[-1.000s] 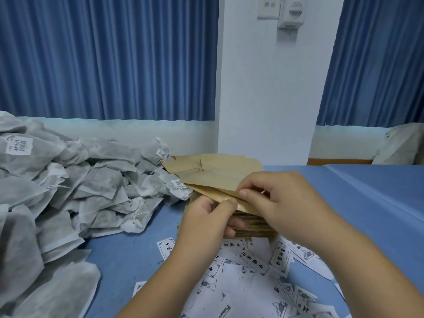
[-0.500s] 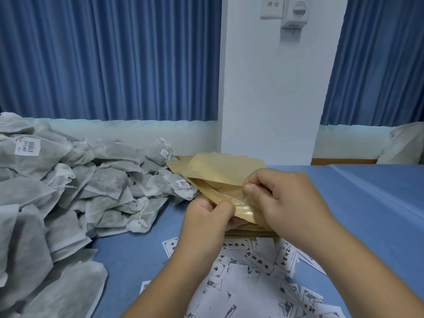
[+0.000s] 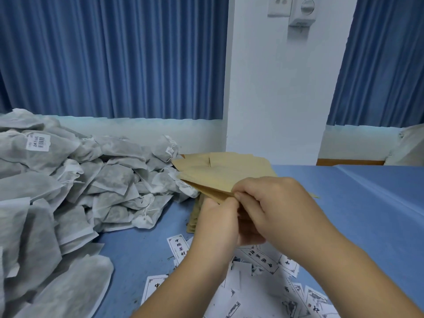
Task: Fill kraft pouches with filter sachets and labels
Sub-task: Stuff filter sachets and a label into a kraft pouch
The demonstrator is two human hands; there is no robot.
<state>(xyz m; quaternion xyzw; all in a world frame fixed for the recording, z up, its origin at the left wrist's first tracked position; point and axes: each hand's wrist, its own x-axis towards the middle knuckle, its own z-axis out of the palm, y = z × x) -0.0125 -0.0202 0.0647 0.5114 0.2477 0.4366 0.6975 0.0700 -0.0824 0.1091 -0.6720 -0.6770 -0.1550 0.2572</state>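
Note:
A tan kraft pouch point(image 3: 213, 180) is lifted at an angle above the stack of kraft pouches point(image 3: 195, 216) in the middle of the blue table. My left hand point(image 3: 218, 223) and my right hand point(image 3: 273, 210) both pinch the pouch's near corner, fingertips meeting there. A big heap of grey-white filter sachets point(image 3: 80, 193) with drawstrings fills the left side. White printed labels point(image 3: 259, 290) lie scattered on the table under my forearms.
The blue table point(image 3: 367, 214) runs on to the right of my hands. A white wall pillar point(image 3: 275, 99) and blue curtains point(image 3: 114, 56) stand right behind the table. A white bag point(image 3: 408, 145) sits at the far right edge.
Both hands have drawn together on the pouch's near corner. The lifted pouch has flattened somewhat, and the view has shifted slightly.

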